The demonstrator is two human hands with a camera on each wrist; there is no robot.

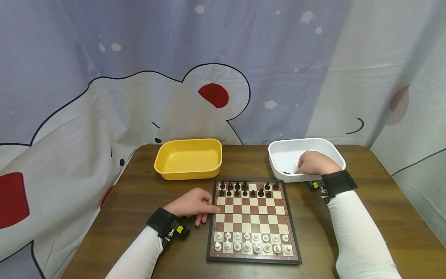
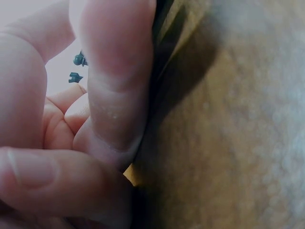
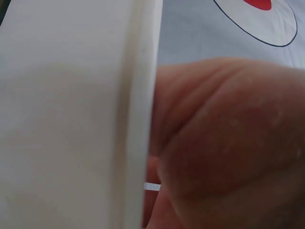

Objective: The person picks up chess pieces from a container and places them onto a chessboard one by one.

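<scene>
A chessboard [image 1: 252, 221] lies on the brown table, with black pieces [image 1: 245, 188] on its far rows and white pieces [image 1: 251, 242] on its near rows. My left hand [image 1: 209, 210] rests on the table at the board's left edge, and its straight fingers touch the rim. In the left wrist view the fingers [image 2: 114, 86] fill the frame, with two dark pieces [image 2: 77, 67] visible beyond them. My right hand [image 1: 304, 168] reaches into the white bin [image 1: 334, 149], knuckles up and fingers curled downward. A small dark piece [image 1: 286, 172] lies in the bin just left of the fingertips. Whether the hand holds anything is hidden.
An empty yellow bin [image 1: 188, 159] stands behind the board to the left. The white bin's wall [image 3: 71, 119] fills the left of the right wrist view, beside the hand [image 3: 228, 143]. A printed curtain hangs behind the table.
</scene>
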